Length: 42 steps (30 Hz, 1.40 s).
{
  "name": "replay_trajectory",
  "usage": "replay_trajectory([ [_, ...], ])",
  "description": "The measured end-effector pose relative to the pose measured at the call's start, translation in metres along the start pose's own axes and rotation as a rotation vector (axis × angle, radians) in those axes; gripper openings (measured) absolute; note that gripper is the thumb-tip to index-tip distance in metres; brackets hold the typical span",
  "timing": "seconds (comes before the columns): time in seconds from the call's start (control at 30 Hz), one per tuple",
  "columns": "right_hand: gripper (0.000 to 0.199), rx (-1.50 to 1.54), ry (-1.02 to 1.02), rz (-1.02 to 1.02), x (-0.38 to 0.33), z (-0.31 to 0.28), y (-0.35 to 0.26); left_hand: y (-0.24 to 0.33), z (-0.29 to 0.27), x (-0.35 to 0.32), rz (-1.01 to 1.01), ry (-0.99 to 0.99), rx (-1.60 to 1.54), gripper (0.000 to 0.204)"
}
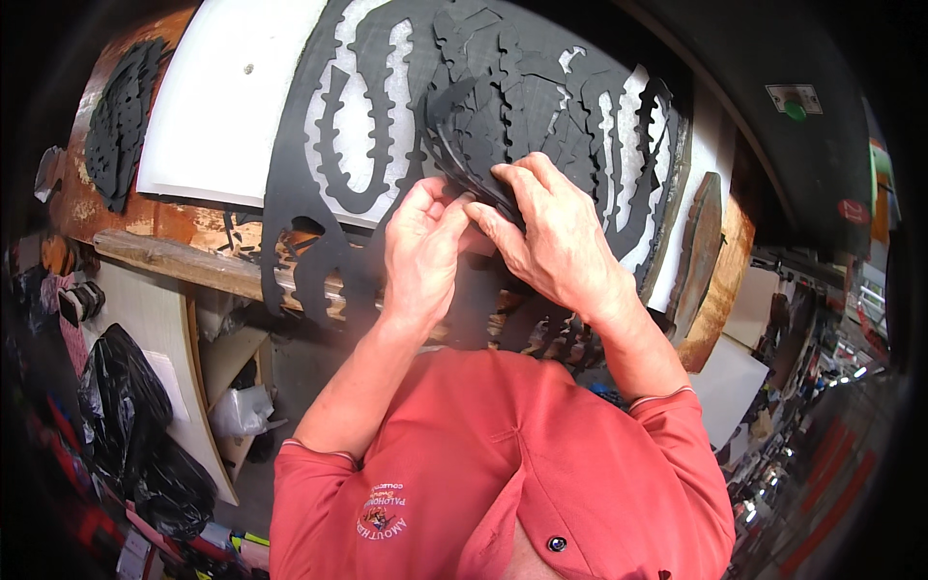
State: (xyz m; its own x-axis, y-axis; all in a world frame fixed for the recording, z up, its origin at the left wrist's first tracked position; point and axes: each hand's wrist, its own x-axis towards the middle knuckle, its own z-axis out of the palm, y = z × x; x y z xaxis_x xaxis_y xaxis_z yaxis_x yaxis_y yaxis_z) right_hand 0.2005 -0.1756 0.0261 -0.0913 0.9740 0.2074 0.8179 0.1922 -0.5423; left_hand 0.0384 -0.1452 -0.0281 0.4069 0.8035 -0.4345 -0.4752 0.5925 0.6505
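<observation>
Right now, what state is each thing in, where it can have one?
Black strips: bent, held by both hands
Left hand: closed, pinching the strips
Right hand: closed on the strips
Black sheet: cut through
White board: partly covered
Black pieces: piled
Black bag: crumpled
Green button: pressed or not, can't tell

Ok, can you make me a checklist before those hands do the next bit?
1. Left hand on the black strips: ok, fingers pinching them.
2. Right hand on them too: ok.
3. Black sheet all on the table: not ok, its near side reaches over the wooden edge.
4. Black pile away from the hands: ok, far left.
5. Green button pressed: cannot tell.
</observation>
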Motion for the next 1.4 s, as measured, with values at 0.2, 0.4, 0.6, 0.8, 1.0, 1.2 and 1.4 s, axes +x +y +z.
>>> replay_trajectory([
  [0.2, 0.030, 0.079, -0.163, 0.110, 0.004, -0.019, 0.016, -0.007, 0.006, -0.002, 0.042, 0.018, 0.014, 0.018],
  [0.4, 0.014, 0.167, -0.028, 0.158, 0.005, -0.009, 0.026, 0.003, 0.002, -0.001, 0.075, -0.023, 0.196, 0.013],
  [0.6, 0.016, 0.407, 0.216, 0.607, -0.012, -0.047, 0.061, 0.026, -0.017, 0.005, 0.300, 0.050, 0.412, 0.019],
  [0.8, 0.020, 0.411, 0.717, 0.662, -0.038, -0.118, 0.098, 0.053, -0.050, 0.020, 0.306, 0.205, 0.187, 0.017],
  [1.0, 0.024, -0.033, 0.818, 0.569, -0.072, -0.127, 0.087, 0.050, -0.030, -0.003, 0.584, 0.299, 0.565, 0.040],
  [1.2, 0.018, -0.289, 0.271, 0.251, -0.092, -0.049, 0.059, 0.012, 0.011, -0.046, 0.401, -0.176, 0.860, 0.034],
  [1.4, 0.039, -0.273, 0.172, 0.159, -0.101, -0.019, 0.038, 0.009, 0.018, -0.032, 0.035, -0.159, 0.657, 0.031],
])
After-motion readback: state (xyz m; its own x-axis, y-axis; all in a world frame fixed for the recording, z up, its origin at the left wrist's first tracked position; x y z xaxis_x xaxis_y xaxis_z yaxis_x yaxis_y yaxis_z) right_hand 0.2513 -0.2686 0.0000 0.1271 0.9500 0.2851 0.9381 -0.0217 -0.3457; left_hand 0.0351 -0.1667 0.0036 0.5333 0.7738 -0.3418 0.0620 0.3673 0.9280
